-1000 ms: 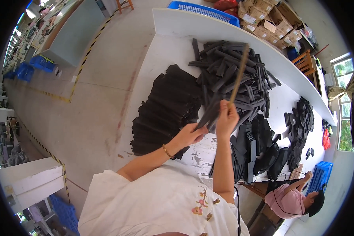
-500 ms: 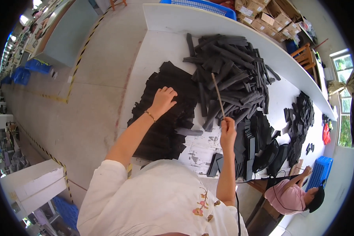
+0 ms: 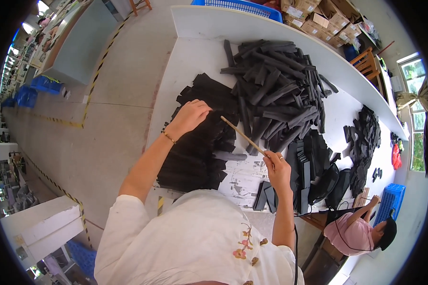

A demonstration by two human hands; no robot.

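My right hand (image 3: 277,170) is closed round the lower end of a thin wooden stick (image 3: 242,135). The stick slants up and left, its far tip over the edge of a layer of flat black fabric strips (image 3: 190,156). Just left of that tip is my left hand (image 3: 191,117), above the strips, with fingertips pressed together; what they pinch, if anything, is lost against the black. Beyond the stick lies a heap of dark grey fabric tubes (image 3: 276,80). A single greyish tube (image 3: 229,156) rests at the strips' right edge.
Stacked black pieces (image 3: 302,166) and dark pouch-like items (image 3: 329,183) lie to my right, with another black pile (image 3: 364,147) farther off. A low white wall (image 3: 280,35) bounds the table's far side. A person in pink (image 3: 349,232) sits at the right.
The stick's tip has swung left and nearer, from the tube heap to beside my left hand. My left hand has moved slightly left and its fingers have come together.
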